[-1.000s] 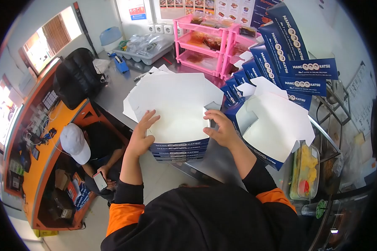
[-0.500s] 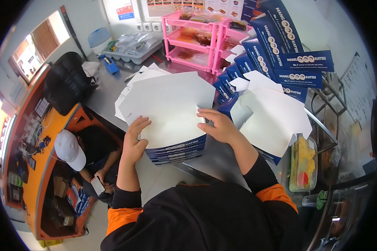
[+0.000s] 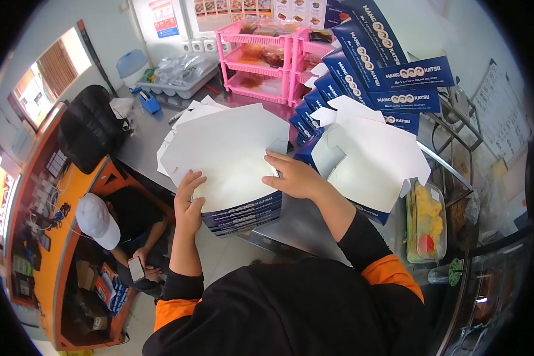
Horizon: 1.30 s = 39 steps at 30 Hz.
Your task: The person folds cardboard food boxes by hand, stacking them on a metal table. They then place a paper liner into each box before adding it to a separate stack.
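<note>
A stack of several nested paper boxes, white inside and navy outside with printed lettering, stands at the centre near the table's front edge. My left hand rests at its left side, fingers apart. At the right side of the same stack is my right hand, its fingers spread against the box wall. Just right of that hand sits another open white box with flaps raised. Behind it, several navy boxes lean in a fanned pile.
Pink tiered baskets with packets stand at the back, beside a grey tray of plastic bags. A blue tape dispenser is at the left. A container of yellow food is at the right. A seated person holds a phone at lower left.
The whole view has shifted, so the table and boxes appear slightly further left. Both hands remain at the sides of the stack. A side flap now shows above my right hand.
</note>
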Each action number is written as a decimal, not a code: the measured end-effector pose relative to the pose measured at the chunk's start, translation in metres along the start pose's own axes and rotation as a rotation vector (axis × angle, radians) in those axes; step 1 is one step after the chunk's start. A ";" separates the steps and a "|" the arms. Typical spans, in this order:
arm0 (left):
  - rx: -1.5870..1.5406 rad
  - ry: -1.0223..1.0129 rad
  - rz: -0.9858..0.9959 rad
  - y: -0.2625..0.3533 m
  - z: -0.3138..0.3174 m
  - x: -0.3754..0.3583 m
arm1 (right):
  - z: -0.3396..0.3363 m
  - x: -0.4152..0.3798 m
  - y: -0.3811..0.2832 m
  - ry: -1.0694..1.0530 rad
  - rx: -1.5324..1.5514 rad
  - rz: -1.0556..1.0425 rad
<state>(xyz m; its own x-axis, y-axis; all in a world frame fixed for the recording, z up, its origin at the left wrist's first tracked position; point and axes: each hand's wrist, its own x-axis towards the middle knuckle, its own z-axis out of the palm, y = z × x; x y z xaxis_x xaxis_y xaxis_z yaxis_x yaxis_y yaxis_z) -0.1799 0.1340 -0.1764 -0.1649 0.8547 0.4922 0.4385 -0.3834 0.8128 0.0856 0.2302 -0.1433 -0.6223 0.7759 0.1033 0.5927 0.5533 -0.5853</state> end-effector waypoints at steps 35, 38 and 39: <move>-0.914 -0.398 -0.416 0.127 0.105 -0.008 | -0.088 -0.212 -0.064 0.248 -0.522 -0.260; -0.763 -0.217 -0.385 0.144 0.091 -0.007 | -0.084 -0.188 -0.059 0.673 -0.227 -0.375; -0.795 -0.182 -0.369 0.151 0.084 -0.006 | -0.082 -0.178 -0.054 0.850 -0.072 -0.380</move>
<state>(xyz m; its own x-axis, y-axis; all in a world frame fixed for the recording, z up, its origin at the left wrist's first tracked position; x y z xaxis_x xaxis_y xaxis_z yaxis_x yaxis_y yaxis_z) -0.0386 0.1010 -0.0830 -0.0018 0.9880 0.1542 -0.3676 -0.1440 0.9187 0.2067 0.0876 -0.0640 -0.2143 0.4844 0.8482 0.4738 0.8109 -0.3434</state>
